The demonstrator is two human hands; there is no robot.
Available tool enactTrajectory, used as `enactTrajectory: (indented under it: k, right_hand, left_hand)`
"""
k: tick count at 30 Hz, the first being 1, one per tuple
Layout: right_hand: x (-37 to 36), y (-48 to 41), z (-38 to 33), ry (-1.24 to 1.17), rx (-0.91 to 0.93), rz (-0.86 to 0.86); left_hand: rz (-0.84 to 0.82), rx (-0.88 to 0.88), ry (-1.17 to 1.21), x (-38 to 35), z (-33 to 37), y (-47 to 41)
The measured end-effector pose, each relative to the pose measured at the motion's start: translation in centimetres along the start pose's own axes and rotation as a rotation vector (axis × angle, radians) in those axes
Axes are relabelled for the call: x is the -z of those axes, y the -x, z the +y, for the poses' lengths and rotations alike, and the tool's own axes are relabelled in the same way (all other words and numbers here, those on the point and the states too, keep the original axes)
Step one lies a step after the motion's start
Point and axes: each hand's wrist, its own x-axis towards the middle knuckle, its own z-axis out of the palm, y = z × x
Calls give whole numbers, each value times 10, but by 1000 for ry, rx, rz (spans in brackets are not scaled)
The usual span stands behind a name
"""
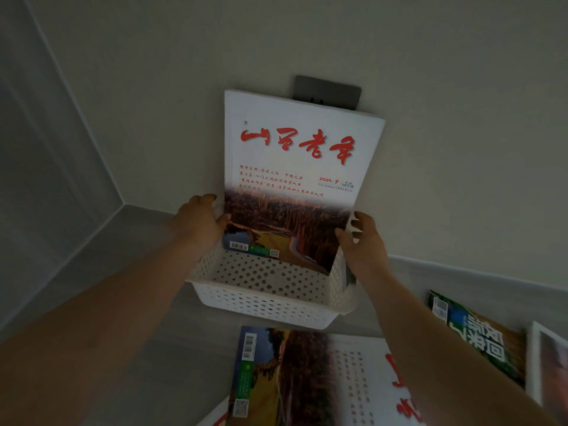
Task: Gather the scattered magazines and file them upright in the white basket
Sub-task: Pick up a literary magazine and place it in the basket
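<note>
A white magazine with red calligraphy (295,167) stands upright at the back of the white perforated basket (264,302), leaning on the wall. My left hand (201,219) grips its left edge at the basket's rim. My right hand (364,241) holds its right edge beside the basket's right wall. A second copy of the same magazine (310,379) lies flat on the floor in front of the basket. A green-covered magazine (479,336) lies to the right, with a white-edged one (550,370) beyond it.
The basket sits on a grey floor against a pale wall. A dark wall socket (329,92) shows just behind the magazine's top edge. A corner with a panelled grey surface (46,167) is at the left.
</note>
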Motion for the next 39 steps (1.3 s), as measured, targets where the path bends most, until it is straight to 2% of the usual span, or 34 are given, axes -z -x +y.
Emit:
enactTrajectory:
  k: [5, 9, 13, 16, 21, 22, 25, 27, 28, 31, 35, 39]
  right_hand:
    - [41, 37, 0, -72, -64, 47]
    - [85, 100, 13, -27, -88, 58]
    - [127, 179, 43, 95, -152, -8]
    - [151, 232, 70, 167, -206, 44]
    - [189, 296, 109, 341, -374, 154]
    - [196, 306, 117, 404, -397, 171]
    - [215, 329, 144, 578, -448, 235]
    - [226, 342, 164, 690, -546, 222]
    - [230, 347, 173, 734, -584, 194]
    - [234, 356, 195, 817, -587, 148]
    - [235, 356, 206, 838, -568, 107]
    - [237, 355, 212, 763, -551, 61]
  left_hand:
    - [119, -140, 121, 26, 11, 46]
    - [107, -235, 253, 38, 24, 113]
    - [-74, -304, 347, 26, 39, 200]
    - [-244, -365, 371, 1, 45, 259]
    - [-512, -514, 256, -46, 41, 315]
    - [-532, -534, 178, -51, 38, 323]
    - [-452, -679, -135, -58, 38, 342]
    - [-416, -640, -262, -57, 39, 350]
    - [-458, -585, -276, -61, 39, 352]
    - [-483, -483, -269, -65, 51, 351]
    - [-473, -434, -68, -70, 102, 365]
    - [-686, -454, 55, -102, 176, 394]
